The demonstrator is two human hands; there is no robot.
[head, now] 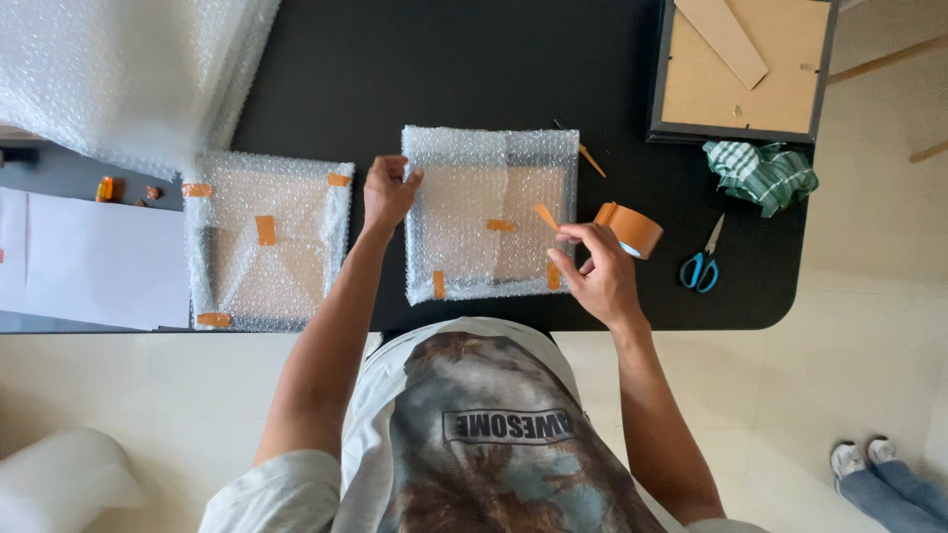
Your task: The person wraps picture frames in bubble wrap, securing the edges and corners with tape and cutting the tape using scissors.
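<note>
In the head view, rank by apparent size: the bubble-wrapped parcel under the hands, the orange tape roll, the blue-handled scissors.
1. Bubble-wrapped parcel, clearly largest.
2. Orange tape roll and blue-handled scissors: look alike, so unranked.

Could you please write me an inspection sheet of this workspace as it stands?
Surface: black table, rounded corner.
Job's things: bubble-wrapped frame with orange tape pieces; tape roll; torn tape strip.
Clutter: second wrapped frame, scissors, green checked cloth, bare picture frame face down, bubble wrap sheet, white paper.
Grips: left hand on the wrap's edge; right hand pinching the strip.
Cables: nothing seen.
Surroundings: pale floor; another person's shoes.
</note>
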